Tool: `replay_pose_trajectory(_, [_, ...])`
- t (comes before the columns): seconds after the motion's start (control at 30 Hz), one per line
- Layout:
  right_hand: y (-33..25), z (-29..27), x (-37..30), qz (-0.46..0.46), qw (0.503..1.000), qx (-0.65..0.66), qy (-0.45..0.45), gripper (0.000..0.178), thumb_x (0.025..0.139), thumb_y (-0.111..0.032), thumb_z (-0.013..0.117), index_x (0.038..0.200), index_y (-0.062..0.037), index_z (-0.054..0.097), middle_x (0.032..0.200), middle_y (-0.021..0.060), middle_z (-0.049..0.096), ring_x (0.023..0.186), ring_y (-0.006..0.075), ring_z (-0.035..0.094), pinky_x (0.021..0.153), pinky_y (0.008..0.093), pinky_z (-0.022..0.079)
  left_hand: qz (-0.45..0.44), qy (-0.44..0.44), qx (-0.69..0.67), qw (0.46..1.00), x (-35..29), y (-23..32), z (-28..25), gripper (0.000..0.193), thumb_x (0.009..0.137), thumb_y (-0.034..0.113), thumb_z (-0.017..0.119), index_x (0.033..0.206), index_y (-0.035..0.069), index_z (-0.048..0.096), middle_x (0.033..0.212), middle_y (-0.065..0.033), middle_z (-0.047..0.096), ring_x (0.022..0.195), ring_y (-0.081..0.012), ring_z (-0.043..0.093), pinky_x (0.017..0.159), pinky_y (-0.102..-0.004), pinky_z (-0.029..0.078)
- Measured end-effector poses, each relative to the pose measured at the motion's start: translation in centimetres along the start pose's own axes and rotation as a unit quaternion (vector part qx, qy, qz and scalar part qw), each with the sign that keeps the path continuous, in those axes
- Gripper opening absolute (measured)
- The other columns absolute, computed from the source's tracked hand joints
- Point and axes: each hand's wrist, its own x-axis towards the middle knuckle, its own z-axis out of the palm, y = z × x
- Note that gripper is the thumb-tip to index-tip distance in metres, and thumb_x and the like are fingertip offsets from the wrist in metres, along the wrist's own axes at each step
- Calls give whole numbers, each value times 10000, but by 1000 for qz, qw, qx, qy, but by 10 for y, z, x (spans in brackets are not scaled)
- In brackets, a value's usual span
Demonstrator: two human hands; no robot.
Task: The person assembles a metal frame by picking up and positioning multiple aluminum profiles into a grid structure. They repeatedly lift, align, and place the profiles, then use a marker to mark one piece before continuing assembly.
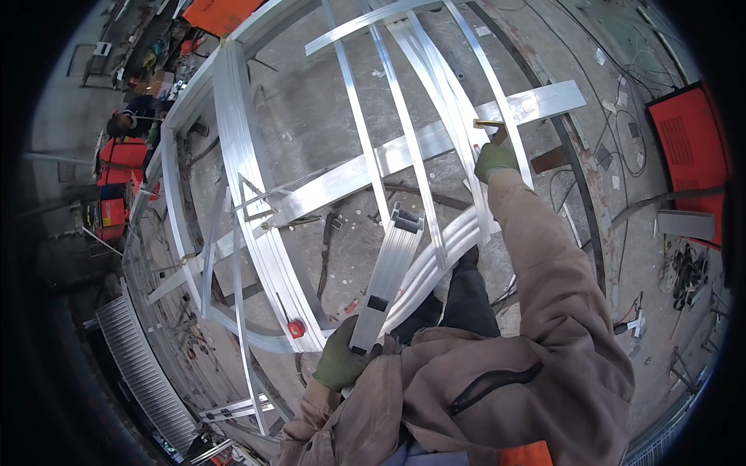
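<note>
My left hand (342,359), in a green glove, grips the lower end of a short aluminium profile (386,272). The profile has dark rectangular openings and slants up and away from me. My right hand (496,161), also gloved in green, reaches forward to a long aluminium bar (454,93) of the frame. Its fingers look closed. A small yellow strip (488,123) and a red-tipped bit show beside them, but what the hand holds is unclear. Curved aluminium tubes (443,260) lie close in front of my legs.
A wide aluminium cross beam (412,151) runs beneath several thinner bars. A red round tool (295,328) sits on the left rail (256,179). A red machine (691,147) stands at right, with cables on the floor. Another person (140,116) is at the far left.
</note>
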Motion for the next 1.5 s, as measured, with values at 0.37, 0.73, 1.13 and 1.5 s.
replay_pose_trajectory(0.37, [-58, 2, -350, -242, 765, 555, -218, 395, 1079, -208, 840, 1407, 1, 769, 1111, 100, 843, 958, 169, 785, 863, 356, 639, 80, -194, -138, 968, -23, -24, -73, 751, 941, 200, 977, 1600, 4, 673, 1348, -135, 843, 1235, -225, 800, 1072, -411, 636])
replay_pose_trajectory(0.73, [-117, 44, -472, -291, 707, 582, -278, 383, 1123, -142, 773, 1464, 25, 725, 1091, 115, 832, 914, 174, 810, 763, 344, 611, 176, -387, -158, 891, -42, -59, -129, 796, 916, 278, 1010, 1593, 21, 678, 1472, -162, 801, 1364, -261, 740, 1151, -453, 605])
replay_pose_trajectory(1.13, [-69, 89, -469, -224, 757, 612, 49, 278, 1108, -289, 820, 1245, -47, 792, 1001, 33, 836, 810, 136, 767, 700, 288, 557, 260, -337, -28, 905, -74, -73, -126, 789, 923, 221, 1001, 1613, 36, 665, 1526, -113, 757, 1344, -258, 744, 1105, -437, 624])
replay_pose_trajectory(1.5, [-3, -51, -595, -272, 612, 541, 508, 218, 1178, -194, 771, 1255, -7, 689, 987, 55, 712, 752, 123, 676, 668, 290, 559, 409, 6, 177, 895, -105, -87, -93, 798, 752, 181, 1002, 1464, 13, 681, 1474, -256, 711, 1255, -509, 769, 1047, -538, 648])
